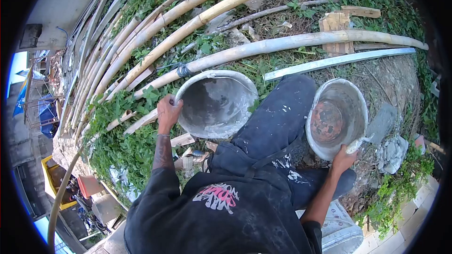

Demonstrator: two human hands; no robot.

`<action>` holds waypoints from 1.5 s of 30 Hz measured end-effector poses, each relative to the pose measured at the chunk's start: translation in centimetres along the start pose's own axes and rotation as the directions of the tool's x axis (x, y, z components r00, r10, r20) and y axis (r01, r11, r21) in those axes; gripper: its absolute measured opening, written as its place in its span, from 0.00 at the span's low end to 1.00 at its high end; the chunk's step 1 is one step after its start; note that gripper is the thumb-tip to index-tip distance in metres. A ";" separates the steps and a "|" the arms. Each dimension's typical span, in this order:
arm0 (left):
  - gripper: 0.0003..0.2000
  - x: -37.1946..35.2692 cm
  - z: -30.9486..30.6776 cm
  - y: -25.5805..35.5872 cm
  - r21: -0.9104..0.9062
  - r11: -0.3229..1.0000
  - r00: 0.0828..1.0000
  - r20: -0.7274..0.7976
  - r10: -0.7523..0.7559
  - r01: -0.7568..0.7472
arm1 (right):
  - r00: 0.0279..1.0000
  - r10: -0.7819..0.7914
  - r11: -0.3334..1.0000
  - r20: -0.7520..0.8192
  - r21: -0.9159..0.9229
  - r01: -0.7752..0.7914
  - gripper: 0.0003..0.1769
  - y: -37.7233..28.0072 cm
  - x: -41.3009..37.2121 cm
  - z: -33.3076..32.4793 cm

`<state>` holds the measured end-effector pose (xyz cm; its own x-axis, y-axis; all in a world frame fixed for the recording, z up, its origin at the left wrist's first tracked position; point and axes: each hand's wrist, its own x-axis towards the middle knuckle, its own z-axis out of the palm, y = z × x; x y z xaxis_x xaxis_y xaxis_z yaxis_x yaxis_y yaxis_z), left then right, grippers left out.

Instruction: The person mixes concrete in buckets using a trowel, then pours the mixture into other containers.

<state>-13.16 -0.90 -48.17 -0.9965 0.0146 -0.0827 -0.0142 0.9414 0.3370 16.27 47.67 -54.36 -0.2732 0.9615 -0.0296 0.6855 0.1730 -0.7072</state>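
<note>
My left hand [168, 112] is closed on the left rim of a round basin [245, 80]. Grey residue coats this basin inside, and whitish crust lines its edge. My right hand [343, 159] grips the lower edge of a second basin [313, 101], beside a pale, crusted lump [354, 146]. Reddish-brown patches show on the bottom of that second basin. Between the two basins is my bent leg [278, 108], its dark trousers spotted with white.
Long bamboo poles [263, 45] curve across the ground ahead, among green plants. A pale metal strip [339, 63] lies near the right basin. Broken grey chunks [391, 154] are to its right, and a white bucket [339, 230] stands below my right arm.
</note>
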 end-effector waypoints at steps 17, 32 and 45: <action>0.07 12.9 -7.1 21.3 -0.338 0.742 0.805 -0.381 0.455 -0.579 | 0.928 -0.062 0.984 -0.367 0.135 0.119 0.13 -1.9 11.9 -11.0; 0.09 -1.8 15.9 40.7 -0.886 -0.122 0.849 0.379 0.367 0.448 | 0.645 0.475 0.814 -0.599 0.577 -0.064 0.15 12.3 8.2 -16.8; 0.22 -14.4 30.2 33.2 -0.760 0.496 0.842 0.530 0.097 0.421 | 0.803 0.276 0.872 -0.529 0.489 0.023 0.13 3.4 1.7 -9.5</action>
<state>3.18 40.29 -64.09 -0.7969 0.2823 -0.5341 -0.4892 0.2172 0.8447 24.51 51.91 -50.12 0.3268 0.9324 0.1547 0.2610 0.0683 -0.9629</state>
